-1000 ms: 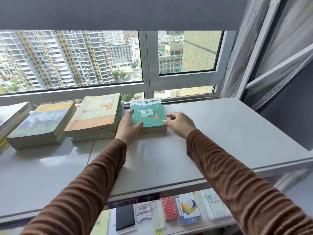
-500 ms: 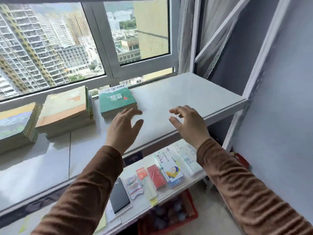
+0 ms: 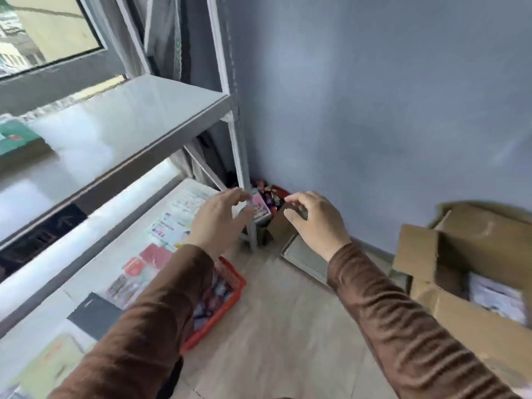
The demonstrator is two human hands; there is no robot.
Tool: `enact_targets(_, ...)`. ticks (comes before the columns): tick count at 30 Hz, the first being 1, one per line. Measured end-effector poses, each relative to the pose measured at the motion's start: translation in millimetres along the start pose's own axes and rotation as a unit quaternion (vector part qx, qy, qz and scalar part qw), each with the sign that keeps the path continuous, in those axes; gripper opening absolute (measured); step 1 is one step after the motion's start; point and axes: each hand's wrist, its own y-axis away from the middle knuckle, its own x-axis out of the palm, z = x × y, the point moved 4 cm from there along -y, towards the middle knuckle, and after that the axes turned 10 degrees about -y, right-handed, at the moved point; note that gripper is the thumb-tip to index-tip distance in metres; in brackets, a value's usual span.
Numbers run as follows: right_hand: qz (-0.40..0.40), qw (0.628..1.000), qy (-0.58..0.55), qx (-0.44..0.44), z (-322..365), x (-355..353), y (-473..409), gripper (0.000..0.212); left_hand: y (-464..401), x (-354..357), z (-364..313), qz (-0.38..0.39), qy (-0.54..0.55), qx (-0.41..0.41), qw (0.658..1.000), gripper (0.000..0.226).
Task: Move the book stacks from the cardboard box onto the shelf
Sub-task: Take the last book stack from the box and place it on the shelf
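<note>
My left hand (image 3: 218, 220) and right hand (image 3: 315, 223) are bare; both my arms wear long brown ribbed-knit sleeves (image 3: 403, 326), creased, reaching the wrists.

Below both hands: bare floor (image 3: 276, 326), passable | right: cardboard box (image 3: 449, 283), top open | left: shelf (image 3: 121, 131) edge, red basket (image 3: 227, 286) obstruct

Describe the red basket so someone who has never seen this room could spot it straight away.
Start at the grey shelf unit under the window. On the floor by its lower shelf sits the red basket, partly behind the left sleeve. It is the only bright red, mesh-sided container; the cardboard box is brown.
</note>
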Motion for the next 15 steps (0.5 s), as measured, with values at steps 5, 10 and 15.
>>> enact_targets(5,-0.027,0.996,0.018,0.081,-107.1,-91.0,71.2,0.026,5.7,87.3,-137.3,0.093,0.034,0.070,0.993,0.027)
enact_targets(10,-0.026,0.987,0.034,0.154,-219.7,-179.1,138.8,0.027,23.2,184.5,-266.0,0.169,0.043,0.112,0.978,0.032)
enact_targets(15,-0.036,0.973,0.026,0.227,-315.5,-245.5,185.2,0.024,40.8,266.7,-359.7,0.229,0.052,0.133,0.963,0.024)
